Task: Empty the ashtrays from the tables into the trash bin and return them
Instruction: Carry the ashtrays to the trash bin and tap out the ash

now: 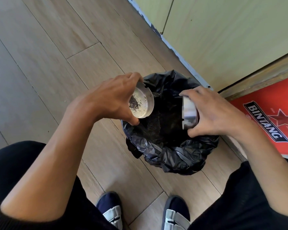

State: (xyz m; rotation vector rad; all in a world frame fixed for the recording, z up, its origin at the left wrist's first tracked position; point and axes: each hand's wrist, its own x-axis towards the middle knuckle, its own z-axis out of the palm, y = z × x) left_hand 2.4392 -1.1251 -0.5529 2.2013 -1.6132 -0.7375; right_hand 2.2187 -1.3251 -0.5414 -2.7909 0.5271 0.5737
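I stand over a trash bin lined with a black plastic bag, on the floor by a wall. My left hand grips a round metal ashtray tilted over the bin's left rim; dark ash clings to its inside. My right hand grips a second metal ashtray, turned on its side over the bin's right half, its inside facing left and hidden from me. Dark ash lies in the bag below.
Wood-plank floor spreads to the left and behind. A pale green wall runs close behind the bin. A red Bintang sign leans at the right. My two shoes stand just in front of the bin.
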